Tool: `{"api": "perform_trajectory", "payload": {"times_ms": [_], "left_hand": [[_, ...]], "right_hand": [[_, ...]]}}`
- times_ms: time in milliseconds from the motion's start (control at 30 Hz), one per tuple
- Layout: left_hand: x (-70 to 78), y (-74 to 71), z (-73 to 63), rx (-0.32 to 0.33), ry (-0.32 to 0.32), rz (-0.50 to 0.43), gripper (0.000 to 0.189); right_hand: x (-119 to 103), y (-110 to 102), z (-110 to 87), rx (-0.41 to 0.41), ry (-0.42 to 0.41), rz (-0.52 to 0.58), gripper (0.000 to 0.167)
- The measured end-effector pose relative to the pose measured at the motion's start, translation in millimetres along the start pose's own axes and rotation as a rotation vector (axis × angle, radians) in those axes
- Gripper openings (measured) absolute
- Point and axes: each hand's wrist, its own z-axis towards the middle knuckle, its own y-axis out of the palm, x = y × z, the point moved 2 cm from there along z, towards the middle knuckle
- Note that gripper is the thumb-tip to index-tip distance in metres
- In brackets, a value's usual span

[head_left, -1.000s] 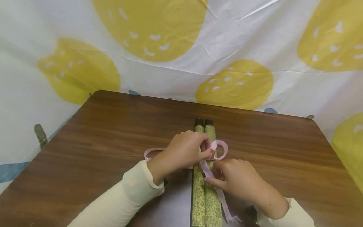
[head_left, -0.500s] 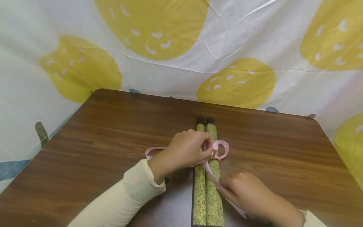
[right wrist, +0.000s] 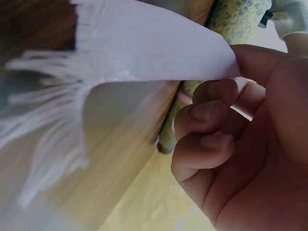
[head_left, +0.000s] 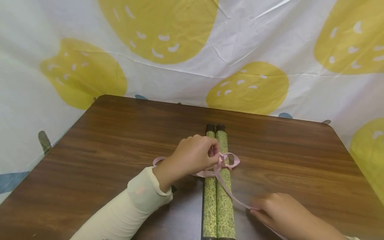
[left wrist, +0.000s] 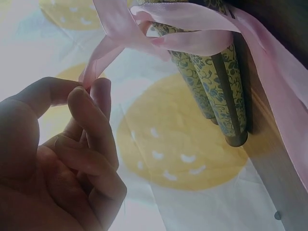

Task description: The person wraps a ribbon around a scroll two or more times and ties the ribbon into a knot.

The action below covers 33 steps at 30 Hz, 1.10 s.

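A scroll (head_left: 225,206) in green-gold patterned cloth, formed as two rolls side by side with dark end caps, lies lengthwise on the table. Pink ribbon (left wrist: 197,43) crosses it around the middle, with a loop (head_left: 236,160) standing out to the right. My left hand (head_left: 192,155) is over the rolls, pinching the ribbon between thumb and forefinger by the knot. Lower right, my right hand (head_left: 279,211) pinches the ribbon's tail, which stretches from the knot. In the right wrist view the tail's frayed end (right wrist: 53,96) hangs past my fingers. Another ribbon loop shows partly behind my left wrist.
The brown wood-grain table (head_left: 144,133) has its far edge against a white curtain (head_left: 180,85) with large yellow fruit prints. A pale sleeve (head_left: 120,210) covers my left forearm, which reaches in from the lower left.
My right hand has moved down and right, drawing the ribbon tail out from the knot. The right-hand loop has become flatter. My left hand stays near the knot, shifted slightly left.
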Motion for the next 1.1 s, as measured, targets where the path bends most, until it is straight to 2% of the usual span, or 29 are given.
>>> {"api": "perform_trajectory", "payload": {"times_ms": [233, 467, 700, 1100], "left_hand": [[-1.7, -1.7, -1.0, -0.019, -0.032, -0.009, 0.012], [-3.1, -3.0, -0.6, -0.048, -0.049, 0.001, 0.013], [-2.6, -4.7, 0.1, -0.072, -0.045, 0.048, 0.015], [-5.4, -7.2, -0.9, -0.049, -0.043, 0.084, 0.016]], "right_hand": [[19, -1, -18.0, -0.031, 0.072, -0.032, 0.02], [36, -2, -33.1, -0.016, 0.154, -0.087, 0.024], [49, -6, -42.0, 0.008, 0.233, -0.174, 0.019], [61, -9, -52.1, 0.029, 0.365, -0.243, 0.037]]}}
